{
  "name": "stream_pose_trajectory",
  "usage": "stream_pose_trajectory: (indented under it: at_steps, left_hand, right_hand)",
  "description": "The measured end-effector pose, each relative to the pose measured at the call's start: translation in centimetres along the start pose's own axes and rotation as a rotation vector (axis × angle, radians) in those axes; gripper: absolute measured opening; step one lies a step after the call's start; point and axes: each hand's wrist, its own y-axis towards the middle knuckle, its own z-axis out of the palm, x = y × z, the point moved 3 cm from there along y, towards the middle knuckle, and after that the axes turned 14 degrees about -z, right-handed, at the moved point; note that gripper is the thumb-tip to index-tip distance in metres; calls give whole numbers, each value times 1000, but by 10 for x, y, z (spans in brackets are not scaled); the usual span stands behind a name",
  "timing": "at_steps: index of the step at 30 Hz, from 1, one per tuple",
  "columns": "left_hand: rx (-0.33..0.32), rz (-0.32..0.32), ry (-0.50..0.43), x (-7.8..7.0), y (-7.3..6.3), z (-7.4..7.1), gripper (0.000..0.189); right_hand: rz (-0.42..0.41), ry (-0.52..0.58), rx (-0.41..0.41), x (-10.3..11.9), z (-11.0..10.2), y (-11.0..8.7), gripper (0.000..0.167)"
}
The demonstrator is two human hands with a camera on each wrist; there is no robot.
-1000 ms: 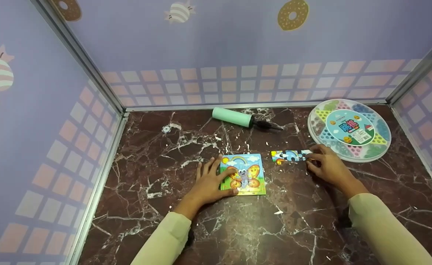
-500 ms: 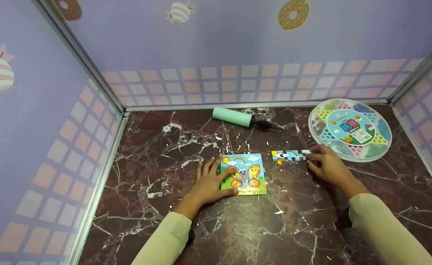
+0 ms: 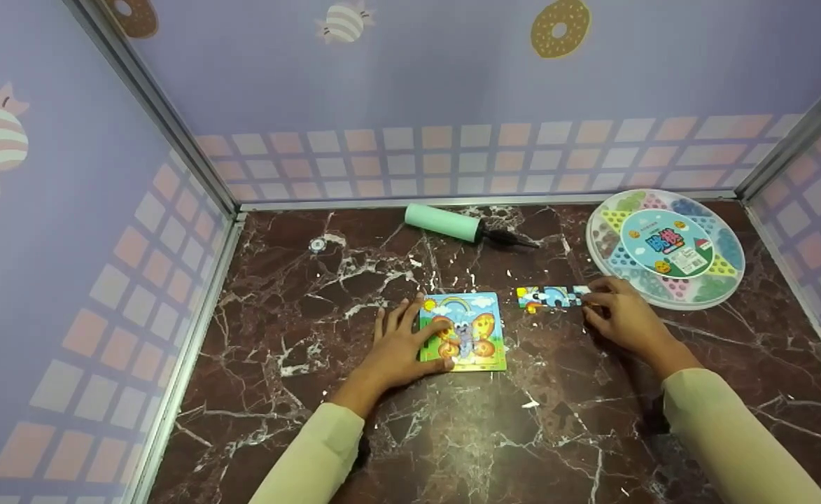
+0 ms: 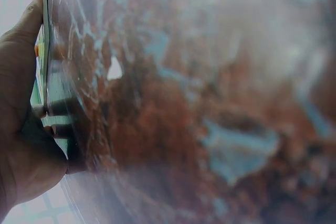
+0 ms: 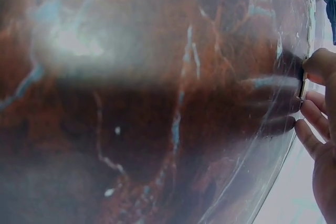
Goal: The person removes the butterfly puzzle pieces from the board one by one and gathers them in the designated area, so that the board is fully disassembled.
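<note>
My left hand (image 3: 403,346) rests on a square butterfly puzzle (image 3: 476,332) with its fingers spread. The thumb and index finger lie over the picture, and the other fingers reach along its left edge onto the table. To the right of the puzzle, several small jigsaw pieces (image 3: 556,296) with sky, rainbow and sun colours lie in a short row. At the row's right end, my right hand (image 3: 623,315) pinches a blue-and-white jigsaw piece (image 3: 579,291) between thumb and fingertips, partly hiding it. The right wrist view shows these fingertips low at the tabletop.
A round Chinese checkers set (image 3: 665,245) lies behind my right hand. A mint-green hand pump (image 3: 441,222) with a black nozzle lies near the back wall. A small round white disc (image 3: 317,246) sits at the back left. Printed wall panels (image 3: 452,84) bound the marbled table (image 3: 466,434).
</note>
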Motion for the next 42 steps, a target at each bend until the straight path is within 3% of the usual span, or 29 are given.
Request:
stream_pose_trajectory:
  at_steps: [26,36,42]
  left_hand:
    - [-8,3,5,-2,-1,-1,79]
    - [-7,-49,-5,1,1,2,119]
    - [-1,-57,2,1,2,2,124]
  right_hand:
    - [-5,-4,-14,4,-3,6,14]
    - [-5,-11,-75,14,-3,18,20]
    - [-55,-18,-94,30,5,34,24]
